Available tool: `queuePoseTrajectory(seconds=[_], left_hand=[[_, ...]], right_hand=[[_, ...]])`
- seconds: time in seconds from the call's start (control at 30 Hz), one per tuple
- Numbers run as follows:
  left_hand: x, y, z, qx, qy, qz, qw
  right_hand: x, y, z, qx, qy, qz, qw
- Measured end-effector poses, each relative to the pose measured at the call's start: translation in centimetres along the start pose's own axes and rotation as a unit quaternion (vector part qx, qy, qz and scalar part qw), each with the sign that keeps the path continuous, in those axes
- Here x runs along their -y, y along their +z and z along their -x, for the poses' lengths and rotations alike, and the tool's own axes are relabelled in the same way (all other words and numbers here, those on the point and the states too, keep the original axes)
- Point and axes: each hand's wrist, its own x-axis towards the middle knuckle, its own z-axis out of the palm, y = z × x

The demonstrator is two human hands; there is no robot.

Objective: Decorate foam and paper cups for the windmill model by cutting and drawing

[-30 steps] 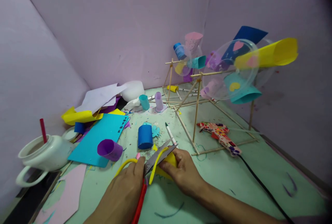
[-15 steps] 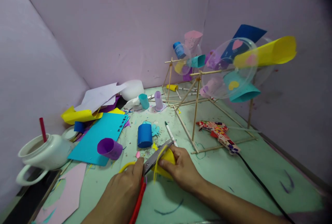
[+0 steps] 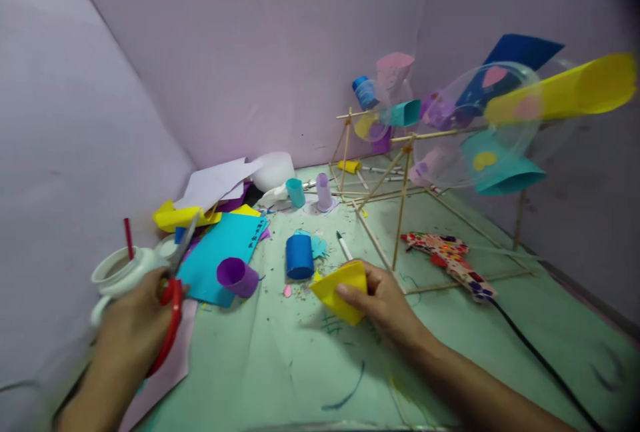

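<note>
- Our yellow paper was held above the table, a little right of the middle of our view and in front of us.
- It looked bent or folded, with no clear long axis that we could make out; its pointed corner faced left, toward our other hand's side.
- Our right hand pinched it from the right, thumb on the near face, fingers mostly hidden behind, so that hand was the nearer one.
- Our left hand was well apart to the left, closed around the red-handled scissors.
- The scissors' long axis ran away from us, tilting slightly right, so the tips pointed toward the paper pile rather than at the yellow paper; blur kept us from telling how far the blades were parted.
- Between our hands, farther back, stood the blue tube and the purple cup, the cup tipped over.
- A marker lay just beyond the yellow paper, and the glue gun lay off to the right.
</note>
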Motion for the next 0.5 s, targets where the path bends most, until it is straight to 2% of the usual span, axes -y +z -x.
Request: queuePoseTrajectory(seconds=[0.03, 0.17, 0.23, 0.33, 0.4, 0.47, 0.5], left_hand=[[0.4, 0.8, -0.1, 0.017, -0.026, -0.032, 0.999], [1.4, 3.9, -1.1, 0.047, -0.026, -0.062, 0.997], [1.7, 4.4, -1.8, 0.054, -0.016, -0.066, 0.996], [1.5, 3.9, -2.0, 0.065, 0.013, -0.075, 0.995], [0.6, 3.2, -1.0, 0.039, 0.023, -0.070, 0.997], [-1.4, 2.8, 0.9, -0.078, -0.006, -0.003, 0.997], [-2.9, 2.9, 2.1, -0.103, 0.010, 0.072, 0.992]], right_hand=[[0.0, -0.1, 0.0, -0.013, -0.001, -0.004, 1.000], [0.0, -0.3, -0.3, -0.043, 0.005, -0.004, 0.999], [-0.1, -0.2, -0.3, -0.041, 0.005, -0.008, 0.999], [-0.4, 0.0, -0.2, -0.036, -0.002, -0.015, 0.999], [-0.6, 0.1, -0.3, -0.041, -0.016, -0.013, 0.999], [-0.8, 0.3, -0.4, -0.055, -0.039, -0.005, 0.998], [-0.9, 0.5, -0.4, -0.062, -0.051, -0.003, 0.997]])
